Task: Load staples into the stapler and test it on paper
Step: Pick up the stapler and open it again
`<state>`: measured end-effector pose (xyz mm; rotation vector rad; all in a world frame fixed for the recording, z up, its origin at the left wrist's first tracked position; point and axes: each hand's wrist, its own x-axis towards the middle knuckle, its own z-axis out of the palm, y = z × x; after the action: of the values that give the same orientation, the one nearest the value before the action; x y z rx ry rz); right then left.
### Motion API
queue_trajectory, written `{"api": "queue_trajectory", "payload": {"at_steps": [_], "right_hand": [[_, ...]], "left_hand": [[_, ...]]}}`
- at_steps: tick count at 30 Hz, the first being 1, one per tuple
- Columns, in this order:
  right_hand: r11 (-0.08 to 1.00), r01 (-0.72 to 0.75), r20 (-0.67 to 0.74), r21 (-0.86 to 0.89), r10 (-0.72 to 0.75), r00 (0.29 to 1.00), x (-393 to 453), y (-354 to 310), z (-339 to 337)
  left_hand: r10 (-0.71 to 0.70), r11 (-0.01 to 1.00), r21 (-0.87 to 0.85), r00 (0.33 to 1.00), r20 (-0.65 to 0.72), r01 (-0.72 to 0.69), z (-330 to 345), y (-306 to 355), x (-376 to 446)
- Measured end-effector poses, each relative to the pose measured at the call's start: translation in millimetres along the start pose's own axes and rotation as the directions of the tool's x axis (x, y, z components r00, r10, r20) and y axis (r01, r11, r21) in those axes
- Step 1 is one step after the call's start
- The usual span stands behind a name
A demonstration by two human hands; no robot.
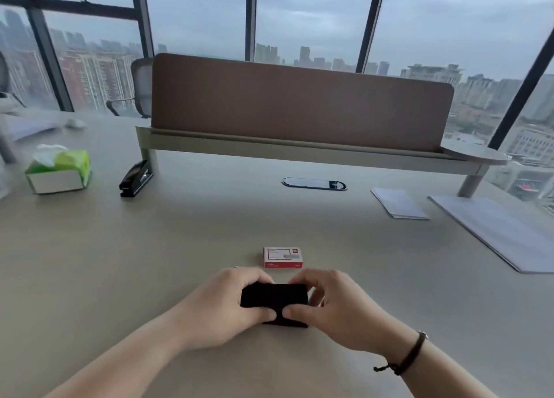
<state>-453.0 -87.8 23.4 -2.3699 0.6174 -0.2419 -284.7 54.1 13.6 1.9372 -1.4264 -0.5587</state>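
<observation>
A small black stapler (274,297) sits low over the desk in front of me, held from both sides. My left hand (221,310) grips its left end, and my right hand (335,307) grips its right end, thumbs meeting on the near edge. Most of the stapler's ends are hidden by my fingers. Just beyond it lies a closed red and white staple box (282,257) flat on the desk. Sheets of white paper (497,230) lie at the right, with a smaller folded sheet (398,203) beside them.
A black hole punch (136,179) and a green tissue box (58,171) stand at the far left. A brown divider panel (299,104) on a raised shelf crosses the back of the desk (150,262), with an oval cable port (313,184) below it.
</observation>
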Motion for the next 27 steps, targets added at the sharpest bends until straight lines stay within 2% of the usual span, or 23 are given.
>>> {"api": "queue_trajectory", "payload": {"at_steps": [4, 9, 14, 20, 25, 27], "right_hand": [[0.998, 0.024, 0.016, 0.052, -0.025, 1.000, 20, 2, -7], [0.991, 0.044, -0.018, 0.124, -0.042, 0.999, 63, 8, -21], [0.976, 0.069, -0.116, 0.206, -0.046, 0.992, 122, 21, -31], [0.970, -0.018, -0.136, 0.242, 0.052, 0.989, 199, 51, -18], [0.920, -0.026, -0.250, 0.392, 0.134, 0.959, 254, 71, -13], [0.918, -0.029, -0.270, 0.396, 0.147, 0.952, 274, 77, -14]], "left_hand": [[-0.031, 0.999, -0.010, 1.000, 0.004, 0.031, -18, -8, 21], [-0.005, 0.998, -0.059, 0.998, -0.063, 0.001, -43, -12, 56], [0.021, 0.994, -0.102, 0.989, -0.145, -0.036, -55, -31, 105], [-0.013, 1.000, 0.021, 0.973, -0.230, 0.019, -53, -70, 171], [-0.006, 0.997, 0.065, 0.942, -0.336, 0.030, -53, -92, 212], [-0.008, 0.995, 0.088, 0.935, -0.355, 0.042, -55, -99, 229]]}}
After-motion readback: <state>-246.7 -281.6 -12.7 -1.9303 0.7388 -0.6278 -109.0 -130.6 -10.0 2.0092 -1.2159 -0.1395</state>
